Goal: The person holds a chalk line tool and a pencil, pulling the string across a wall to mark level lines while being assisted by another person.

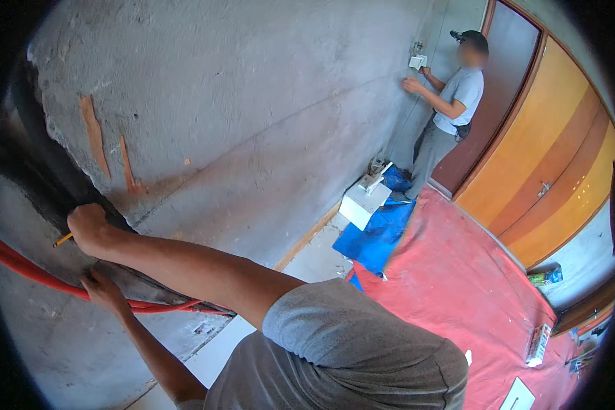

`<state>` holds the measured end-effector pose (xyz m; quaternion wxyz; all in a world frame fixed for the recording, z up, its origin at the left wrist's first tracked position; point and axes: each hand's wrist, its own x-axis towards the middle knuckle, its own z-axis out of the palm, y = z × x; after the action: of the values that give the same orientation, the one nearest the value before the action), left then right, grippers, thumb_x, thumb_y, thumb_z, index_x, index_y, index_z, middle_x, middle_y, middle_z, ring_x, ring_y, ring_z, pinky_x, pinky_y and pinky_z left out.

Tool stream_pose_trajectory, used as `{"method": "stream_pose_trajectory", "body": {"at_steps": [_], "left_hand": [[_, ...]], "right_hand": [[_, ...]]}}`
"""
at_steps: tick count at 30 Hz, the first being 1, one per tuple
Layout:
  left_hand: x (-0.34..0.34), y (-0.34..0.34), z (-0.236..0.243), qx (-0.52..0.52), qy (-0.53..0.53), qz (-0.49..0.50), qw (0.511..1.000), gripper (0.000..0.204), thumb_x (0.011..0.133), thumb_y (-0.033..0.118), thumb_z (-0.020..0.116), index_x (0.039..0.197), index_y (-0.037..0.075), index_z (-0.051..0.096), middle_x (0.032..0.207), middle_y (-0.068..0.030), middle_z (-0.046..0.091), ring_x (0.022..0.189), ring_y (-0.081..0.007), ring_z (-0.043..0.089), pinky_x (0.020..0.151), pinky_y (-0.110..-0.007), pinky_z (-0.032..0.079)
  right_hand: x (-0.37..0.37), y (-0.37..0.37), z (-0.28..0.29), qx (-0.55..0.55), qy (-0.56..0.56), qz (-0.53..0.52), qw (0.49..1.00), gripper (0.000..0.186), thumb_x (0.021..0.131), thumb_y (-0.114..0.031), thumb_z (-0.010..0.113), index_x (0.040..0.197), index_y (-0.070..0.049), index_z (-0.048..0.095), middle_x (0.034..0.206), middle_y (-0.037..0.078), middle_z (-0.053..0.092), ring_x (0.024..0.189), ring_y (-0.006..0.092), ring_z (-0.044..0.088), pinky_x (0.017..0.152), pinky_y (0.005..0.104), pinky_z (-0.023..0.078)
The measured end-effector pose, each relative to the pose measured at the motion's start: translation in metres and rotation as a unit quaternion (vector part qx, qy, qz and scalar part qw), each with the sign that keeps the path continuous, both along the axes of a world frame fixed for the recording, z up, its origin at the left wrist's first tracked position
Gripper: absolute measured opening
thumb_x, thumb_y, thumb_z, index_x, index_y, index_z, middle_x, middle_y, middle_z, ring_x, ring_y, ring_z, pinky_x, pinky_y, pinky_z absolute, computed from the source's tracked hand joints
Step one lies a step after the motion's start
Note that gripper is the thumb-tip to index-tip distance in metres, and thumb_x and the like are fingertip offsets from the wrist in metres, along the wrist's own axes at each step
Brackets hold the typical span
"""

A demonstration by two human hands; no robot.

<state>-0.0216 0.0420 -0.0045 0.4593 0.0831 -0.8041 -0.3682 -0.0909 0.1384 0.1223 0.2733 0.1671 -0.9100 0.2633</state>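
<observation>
My right hand point(92, 231) is closed beside a dark channel point(44, 181) in the grey wall. From its fist juts a thin yellow pencil point(62, 240), its point slanting down to the left. Below it, my left hand point(106, 290) is bent with fingers close together at the wall, beside a dark slot edge. What its fingers press or hold is too hidden to make out. Red flexible tubes point(31, 272) run along the wall and pass behind my left hand.
Another person point(461, 96) stands at the far wall, hands at a white switch plate point(418, 62). A white box point(364, 206) sits on a blue sheet point(379, 242). Red sheeting point(444, 287) covers the floor. Wooden strips point(94, 137) stick to the wall; a yellow-orange door point(547, 164) stands right.
</observation>
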Motion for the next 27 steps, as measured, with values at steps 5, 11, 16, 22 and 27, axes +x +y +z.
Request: {"method": "stream_pose_trajectory", "body": {"at_steps": [5, 11, 16, 22, 27], "left_hand": [[-0.005, -0.003, 0.000, 0.004, -0.003, -0.017, 1.000, 0.032, 0.103, 0.024, 0.051, 0.107, -0.007, 0.056, 0.102, -0.0350, 0.063, 0.094, -0.0516, 0.060, 0.078, -0.054, 0.045], [-0.013, -0.020, -0.016, -0.019, 0.026, -0.011, 0.999, 0.030, 0.103, 0.023, 0.052, 0.107, -0.007, 0.056, 0.099, -0.0344, 0.063, 0.090, -0.0517, 0.060, 0.077, -0.054, 0.045], [-0.011, -0.014, -0.013, -0.036, 0.023, 0.004, 0.999, 0.029, 0.102, 0.022, 0.053, 0.105, -0.007, 0.056, 0.100, -0.0337, 0.064, 0.089, -0.0497, 0.062, 0.077, -0.052, 0.047], [-0.001, 0.000, -0.006, 0.021, 0.070, -0.055, 0.996, 0.028, 0.100, 0.022, 0.054, 0.103, -0.006, 0.056, 0.095, -0.0306, 0.065, 0.086, -0.0461, 0.061, 0.076, -0.049, 0.048], [0.037, 0.013, -0.017, 0.039, -0.011, -0.031, 0.999, 0.023, 0.099, 0.019, 0.054, 0.098, -0.003, 0.053, 0.086, -0.0219, 0.062, 0.078, -0.0346, 0.058, 0.074, -0.046, 0.048]], "right_hand": [[-0.010, -0.003, -0.001, -0.030, 0.039, -0.033, 0.998, 0.014, 0.073, -0.019, 0.079, 0.080, -0.006, 0.078, 0.079, 0.015, 0.075, 0.079, 0.0295, 0.075, 0.067, 0.0419, 0.060], [0.003, -0.002, 0.001, -0.022, 0.019, -0.002, 1.000, 0.012, 0.073, -0.015, 0.078, 0.081, -0.006, 0.077, 0.081, 0.015, 0.075, 0.078, 0.0294, 0.075, 0.067, 0.0408, 0.060], [0.007, 0.005, 0.004, -0.009, 0.025, 0.007, 1.000, 0.011, 0.075, -0.016, 0.078, 0.081, -0.007, 0.078, 0.081, 0.014, 0.075, 0.078, 0.0294, 0.075, 0.067, 0.0408, 0.060], [-0.003, -0.003, -0.002, -0.015, 0.061, -0.019, 0.998, 0.012, 0.081, -0.013, 0.068, 0.084, -0.010, 0.078, 0.084, 0.013, 0.075, 0.079, 0.0302, 0.075, 0.065, 0.0426, 0.059], [-0.004, -0.006, -0.010, -0.030, 0.040, -0.010, 0.999, 0.014, 0.083, -0.012, 0.065, 0.087, -0.009, 0.078, 0.087, 0.015, 0.075, 0.082, 0.0311, 0.075, 0.068, 0.0434, 0.058]]}}
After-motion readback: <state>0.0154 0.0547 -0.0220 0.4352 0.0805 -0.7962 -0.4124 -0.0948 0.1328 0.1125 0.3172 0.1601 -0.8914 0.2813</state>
